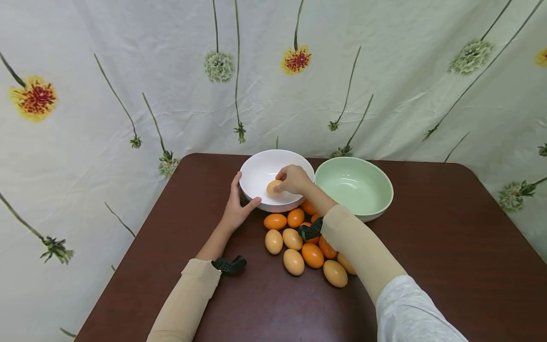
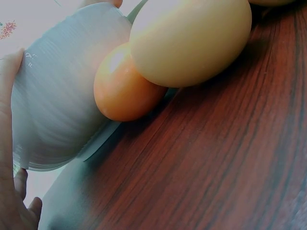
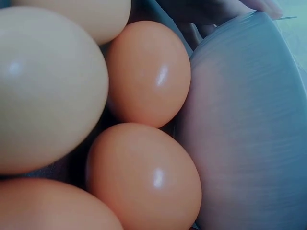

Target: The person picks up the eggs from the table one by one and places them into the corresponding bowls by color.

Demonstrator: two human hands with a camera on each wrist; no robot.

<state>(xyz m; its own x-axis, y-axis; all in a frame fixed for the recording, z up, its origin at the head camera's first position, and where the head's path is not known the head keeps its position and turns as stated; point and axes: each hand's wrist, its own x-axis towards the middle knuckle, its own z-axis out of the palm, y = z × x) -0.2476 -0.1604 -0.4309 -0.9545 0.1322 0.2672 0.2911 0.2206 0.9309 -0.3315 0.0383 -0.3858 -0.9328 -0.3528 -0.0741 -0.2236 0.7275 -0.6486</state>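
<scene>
At the table's far side stands a white bowl [image 1: 258, 171], its ribbed outer wall [image 2: 62, 96] close up in the left wrist view. My left hand [image 1: 234, 211] holds this bowl at its near left, thumb at the front rim and fingers along the left side. Inside the bowl, my right hand [image 1: 296, 180] pinches a light brown egg [image 1: 273, 188] low over the bottom. Orange eggs [image 1: 275, 221] and light brown eggs [image 1: 293, 262] lie in a loose group before the bowl, partly hidden by the right forearm. In the right wrist view, orange eggs [image 3: 148, 72] sit right beside the bowl wall.
A light green bowl [image 1: 353, 185] stands just right of the white one, with no eggs visible inside. Both rest on a dark brown table [image 1: 444, 247]. Behind it hangs a pale cloth [image 1: 265, 95] printed with flowers.
</scene>
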